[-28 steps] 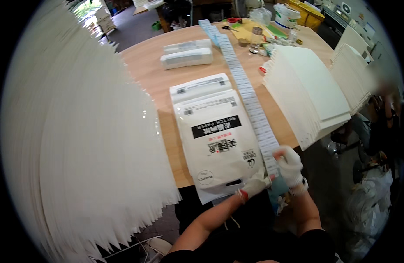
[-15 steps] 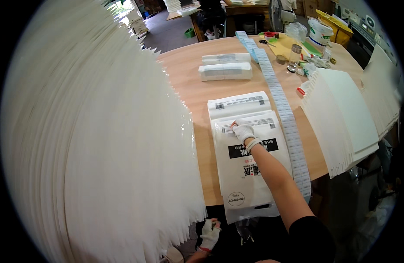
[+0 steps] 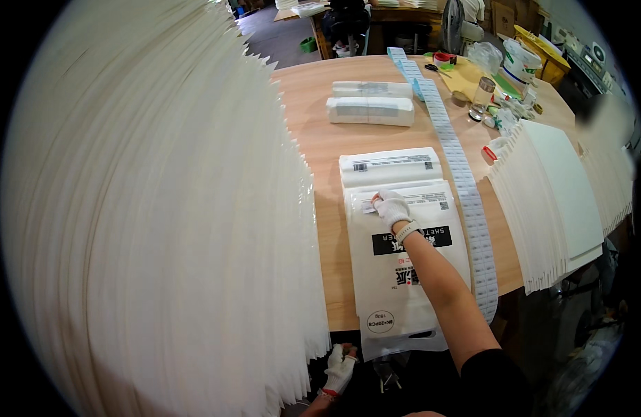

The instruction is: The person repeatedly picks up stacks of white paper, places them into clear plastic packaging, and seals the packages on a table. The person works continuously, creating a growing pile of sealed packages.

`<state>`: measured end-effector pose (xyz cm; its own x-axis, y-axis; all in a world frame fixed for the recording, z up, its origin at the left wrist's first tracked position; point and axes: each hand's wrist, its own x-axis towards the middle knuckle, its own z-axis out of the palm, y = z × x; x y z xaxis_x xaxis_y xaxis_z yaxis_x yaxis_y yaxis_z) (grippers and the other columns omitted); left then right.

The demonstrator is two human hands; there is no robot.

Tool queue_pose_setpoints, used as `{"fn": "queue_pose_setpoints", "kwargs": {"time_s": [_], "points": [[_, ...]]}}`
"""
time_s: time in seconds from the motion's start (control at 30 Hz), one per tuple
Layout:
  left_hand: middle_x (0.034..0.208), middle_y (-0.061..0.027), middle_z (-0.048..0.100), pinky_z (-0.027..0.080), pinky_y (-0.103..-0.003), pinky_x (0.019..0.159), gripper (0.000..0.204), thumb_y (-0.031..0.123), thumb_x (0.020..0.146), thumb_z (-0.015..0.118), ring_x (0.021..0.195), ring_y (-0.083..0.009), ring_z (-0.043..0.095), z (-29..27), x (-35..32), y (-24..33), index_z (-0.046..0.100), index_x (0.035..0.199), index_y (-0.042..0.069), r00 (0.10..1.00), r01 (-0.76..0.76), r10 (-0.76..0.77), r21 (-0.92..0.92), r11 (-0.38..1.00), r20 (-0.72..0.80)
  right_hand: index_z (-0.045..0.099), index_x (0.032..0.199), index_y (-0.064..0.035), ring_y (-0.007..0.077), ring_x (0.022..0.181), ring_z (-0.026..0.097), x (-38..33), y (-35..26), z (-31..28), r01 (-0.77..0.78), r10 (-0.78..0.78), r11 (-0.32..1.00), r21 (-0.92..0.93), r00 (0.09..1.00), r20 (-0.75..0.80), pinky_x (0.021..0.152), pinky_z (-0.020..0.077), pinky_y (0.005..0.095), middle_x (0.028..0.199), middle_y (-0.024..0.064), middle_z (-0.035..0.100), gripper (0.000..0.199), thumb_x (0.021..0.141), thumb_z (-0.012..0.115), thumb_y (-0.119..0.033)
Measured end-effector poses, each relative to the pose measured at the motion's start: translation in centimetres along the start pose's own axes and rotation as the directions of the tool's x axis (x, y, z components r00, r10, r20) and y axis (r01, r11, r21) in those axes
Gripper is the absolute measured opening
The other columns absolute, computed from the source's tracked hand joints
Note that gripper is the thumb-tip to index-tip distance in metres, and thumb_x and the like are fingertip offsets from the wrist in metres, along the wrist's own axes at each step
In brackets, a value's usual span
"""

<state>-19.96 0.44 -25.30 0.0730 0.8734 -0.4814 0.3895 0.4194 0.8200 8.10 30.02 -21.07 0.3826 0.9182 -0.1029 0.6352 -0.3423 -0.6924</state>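
My right hand (image 3: 392, 208), in a white glove with bare fingertips, pinches a small white label (image 3: 368, 208) against the upper part of a clear plastic pack of white paper (image 3: 376, 288). The pack has black printing and a handle slot at its near end. Another pack (image 3: 393, 165) shows its printed end just beyond it. Low in the view, below the table edge, my left hand (image 3: 340, 368) wears a similar glove. Its fingers are curled together, and whatever they may hold is too small to make out.
A huge stack of white plastic-sleeved sheets (image 3: 195, 208) fills the left. A long label strip (image 3: 459, 167) lies right of the packs. Two wrapped bundles (image 3: 370, 111) lie farther back. Paper stacks (image 3: 560, 187), a glass jar (image 3: 482, 99) and scissors (image 3: 435, 69) are at the right.
The view has shifted slightly, so the table and packs sit a little farther right. My right hand stays on the pack with the label; my left hand stays low by the table edge.
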Motion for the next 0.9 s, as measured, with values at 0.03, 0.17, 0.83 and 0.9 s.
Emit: {"fn": "queue_pose_setpoints", "kwargs": {"time_s": [0.03,0.17,0.83,0.9], "points": [[0.084,-0.0119,0.060,0.046,-0.029,0.062,0.027,0.017,0.082,0.062,0.073,-0.0158,0.057,0.0,0.0,0.1,0.053,0.099,-0.002,1.000,0.017,-0.017,-0.001,1.000,0.024,0.063,0.084,-0.0097,0.0260,0.073,0.059,0.0,0.0,0.0,-0.003,0.003,1.000,-0.005,1.000,0.013,0.068,0.0453,0.0346,0.078,0.0133,0.063,0.016,0.078,0.055,-0.023],[0.090,-0.0149,0.061,0.047,-0.032,0.068,0.030,0.020,0.082,0.061,0.079,-0.0193,0.059,0.9,-0.2,0.3,0.052,0.100,-0.002,0.991,-0.132,0.131,-0.084,0.988,-0.017,0.061,0.085,-0.0106,0.0294,0.078,0.060,-0.5,-0.8,0.1,-0.019,0.021,0.998,-0.054,0.999,0.045,0.071,0.0458,0.0372,0.084,0.0137,0.063,0.016,0.080,0.053,-0.023],[0.082,-0.0144,0.058,0.046,-0.033,0.067,0.022,0.019,0.087,0.052,0.078,-0.0229,0.059,-0.4,-1.3,16.1,0.054,0.092,-0.002,0.525,-0.804,0.824,-0.193,0.562,0.214,0.040,0.122,-0.0001,0.0315,0.096,0.055,-27.2,9.9,-14.9,-0.240,0.254,0.966,-0.093,0.951,0.177,0.080,0.0460,0.0368,0.110,0.0235,0.052,0.044,0.083,0.049,-0.020],[0.077,-0.0122,0.053,0.044,-0.033,0.062,0.016,0.016,0.086,0.053,0.071,-0.0254,0.055,-0.6,-5.4,23.2,0.054,0.086,0.000,0.259,-0.931,0.876,-0.137,0.339,0.407,0.041,0.122,0.0025,0.0216,0.093,0.056,-31.4,10.9,-12.5,-0.123,0.083,0.809,0.575,0.992,0.095,0.081,0.0448,0.0301,0.108,0.0157,0.055,0.044,0.081,0.053,-0.009]]}}
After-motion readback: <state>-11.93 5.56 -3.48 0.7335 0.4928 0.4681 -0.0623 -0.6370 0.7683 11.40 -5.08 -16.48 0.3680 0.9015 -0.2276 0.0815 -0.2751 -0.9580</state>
